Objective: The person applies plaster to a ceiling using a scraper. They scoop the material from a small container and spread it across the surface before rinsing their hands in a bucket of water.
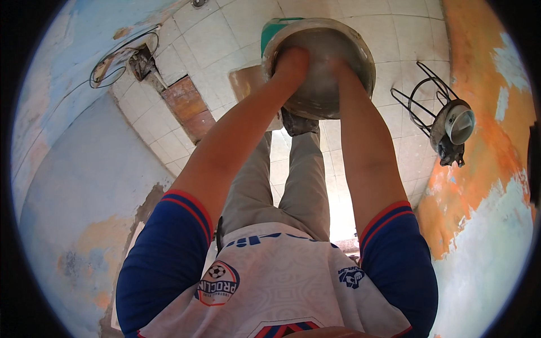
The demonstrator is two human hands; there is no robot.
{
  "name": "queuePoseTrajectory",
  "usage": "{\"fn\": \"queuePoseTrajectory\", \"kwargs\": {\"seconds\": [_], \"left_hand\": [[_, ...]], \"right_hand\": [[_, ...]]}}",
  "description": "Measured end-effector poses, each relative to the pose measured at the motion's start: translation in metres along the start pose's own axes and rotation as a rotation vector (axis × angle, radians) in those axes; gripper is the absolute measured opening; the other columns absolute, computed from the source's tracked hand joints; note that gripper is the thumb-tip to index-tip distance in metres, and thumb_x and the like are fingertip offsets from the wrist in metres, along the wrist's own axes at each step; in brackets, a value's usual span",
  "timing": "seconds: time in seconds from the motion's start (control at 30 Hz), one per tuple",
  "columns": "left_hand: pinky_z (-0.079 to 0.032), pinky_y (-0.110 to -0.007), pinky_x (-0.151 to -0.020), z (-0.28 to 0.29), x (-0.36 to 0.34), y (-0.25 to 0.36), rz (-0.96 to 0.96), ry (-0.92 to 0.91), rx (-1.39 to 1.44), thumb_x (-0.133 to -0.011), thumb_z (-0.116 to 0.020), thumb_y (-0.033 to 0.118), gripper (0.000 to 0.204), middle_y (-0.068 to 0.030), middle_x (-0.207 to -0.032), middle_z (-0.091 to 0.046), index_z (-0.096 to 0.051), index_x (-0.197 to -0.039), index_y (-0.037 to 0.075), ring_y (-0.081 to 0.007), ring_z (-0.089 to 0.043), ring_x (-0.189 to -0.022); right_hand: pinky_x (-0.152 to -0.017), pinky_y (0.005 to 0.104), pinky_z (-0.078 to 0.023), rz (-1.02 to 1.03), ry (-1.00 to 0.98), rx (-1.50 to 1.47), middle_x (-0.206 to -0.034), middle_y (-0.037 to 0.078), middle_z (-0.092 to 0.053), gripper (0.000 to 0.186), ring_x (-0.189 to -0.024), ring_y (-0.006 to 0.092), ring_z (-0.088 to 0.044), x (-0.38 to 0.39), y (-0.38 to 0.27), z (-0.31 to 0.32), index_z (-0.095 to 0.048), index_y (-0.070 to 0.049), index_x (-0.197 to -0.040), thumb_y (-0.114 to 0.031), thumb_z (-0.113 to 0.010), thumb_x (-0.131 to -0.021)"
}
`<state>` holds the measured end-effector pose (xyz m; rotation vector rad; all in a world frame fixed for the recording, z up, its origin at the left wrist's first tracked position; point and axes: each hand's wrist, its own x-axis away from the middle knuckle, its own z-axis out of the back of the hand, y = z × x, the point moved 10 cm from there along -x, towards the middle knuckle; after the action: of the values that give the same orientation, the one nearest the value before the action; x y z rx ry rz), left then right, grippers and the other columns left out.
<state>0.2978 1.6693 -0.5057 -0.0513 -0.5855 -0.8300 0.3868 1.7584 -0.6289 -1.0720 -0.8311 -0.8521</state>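
Both my arms reach forward and down into a round bucket (369,65) with a pale, stained rim. Cloudy greyish liquid (320,84) shows inside it. My left hand (294,59) is inside the bucket near its left wall, and the fingers are hidden. Toward the middle, my right hand (336,65) dips into the murky liquid, its fingers hidden too. Whether either hand holds something below the surface does not show. Behind the bucket's left rim, part of a green container (271,32) sticks out.
A black metal-framed stand (417,107) is at the right, with a whitish round container (460,125) and a dark bag-like thing (451,153) beside it. Brown panels (186,102) lie on the tiled floor (211,39) at the left. A loose cable (115,63) hangs along the left wall.
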Motion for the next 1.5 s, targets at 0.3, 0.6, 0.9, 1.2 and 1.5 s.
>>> {"fn": "queuePoseTrajectory", "kwargs": {"seconds": [0.3,0.6,0.9,1.2,1.5], "left_hand": [[-0.059,-0.04,-0.073,-0.005,-0.002,-0.002,0.084,-0.094,0.052,-0.084,-0.059,0.01,0.017,-0.0144,-0.092,-0.073,-0.076,-0.087,0.01,-0.0275,-0.072,-0.085],[-0.055,-0.042,-0.079,-0.016,0.005,0.002,0.007,-0.032,-0.097,-0.086,-0.055,0.015,0.022,-0.0115,-0.099,-0.072,-0.075,-0.094,0.012,-0.0256,-0.069,-0.094],[-0.054,-0.044,-0.081,-0.034,0.002,0.013,-0.102,-0.258,-0.229,-0.089,-0.054,0.015,0.024,-0.01,-0.107,-0.071,-0.075,-0.098,0.012,-0.0266,-0.068,-0.099],[-0.051,-0.041,-0.087,-0.039,-0.001,0.028,-0.211,-0.124,-0.329,-0.089,-0.055,0.015,0.021,-0.0098,-0.104,-0.069,-0.074,-0.097,0.011,-0.0264,-0.064,-0.101],[-0.053,-0.044,-0.082,-0.036,-0.009,0.011,-0.026,-0.175,-0.189,-0.092,-0.052,0.017,0.025,-0.0099,-0.113,-0.068,-0.073,-0.104,0.01,-0.0271,-0.065,-0.105]], "right_hand": [[-0.093,0.0455,-0.048,0.064,0.184,-0.354,-0.129,0.017,-0.058,0.042,-0.111,0.0293,-0.059,0.03,0.022,0.017,-0.053,-0.004,-0.132,-0.027,-0.055,-0.097],[-0.107,0.0502,-0.035,-0.356,-0.06,-1.073,-0.141,0.01,-0.048,0.05,-0.127,0.0272,-0.046,-0.004,0.079,-0.025,-0.042,-0.009,-0.142,-0.036,-0.046,-0.1],[-0.098,0.0399,-0.044,-0.17,0.058,-0.152,-0.125,0.014,-0.061,0.038,-0.112,0.0261,-0.058,-0.055,0.116,-0.005,-0.059,-0.006,-0.123,-0.03,-0.046,-0.098],[-0.089,0.0372,-0.046,-0.352,0.097,-0.886,-0.111,0.011,-0.061,0.034,-0.098,0.0261,-0.056,-0.031,0.111,0.002,-0.06,-0.006,-0.116,-0.03,-0.043,-0.099],[-0.105,0.0441,-0.04,0.152,0.094,-1.165,-0.137,0.011,-0.055,0.041,-0.124,0.0278,-0.051,0.056,0.023,0.01,-0.051,-0.007,-0.133,-0.025,-0.032,-0.101]]}}
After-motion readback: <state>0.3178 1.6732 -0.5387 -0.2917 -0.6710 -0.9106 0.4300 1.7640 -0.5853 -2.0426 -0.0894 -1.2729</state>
